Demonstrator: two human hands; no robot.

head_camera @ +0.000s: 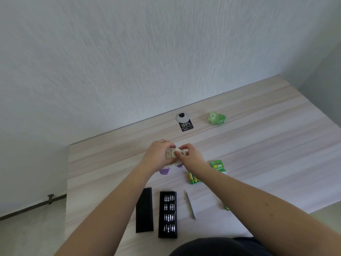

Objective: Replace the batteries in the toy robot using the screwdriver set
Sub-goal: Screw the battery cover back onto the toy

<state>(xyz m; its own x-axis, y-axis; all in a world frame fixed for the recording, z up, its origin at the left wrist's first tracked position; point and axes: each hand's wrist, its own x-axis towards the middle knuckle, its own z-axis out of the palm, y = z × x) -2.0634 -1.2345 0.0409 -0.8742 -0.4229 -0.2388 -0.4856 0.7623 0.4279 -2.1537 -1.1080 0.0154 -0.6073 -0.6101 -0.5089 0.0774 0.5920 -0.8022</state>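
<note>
Both of our hands meet over the middle of the pale wood-grain table (258, 137) in the head view. Our left hand (156, 154) curls round the left side of the small white-and-purple plastic toy robot (170, 157), and our right hand (190, 154) pinches its upper right part, thumb pressed on the white body.

We judge the toy to be light, rigid and a little slick, with thin limbs that could snap; the broad white torso is the safe place to hold, not the purple feet (164, 171).

Its long axis seems to run from us toward the wall, with the purple feet nearest us; which face is up we cannot tell.

Nearer us lie the open black tray of silver screwdriver bits (167, 215), its black lid (144, 211), the slim grey screwdriver handle (191, 205) and loose green-and-yellow batteries (192, 179).
</note>
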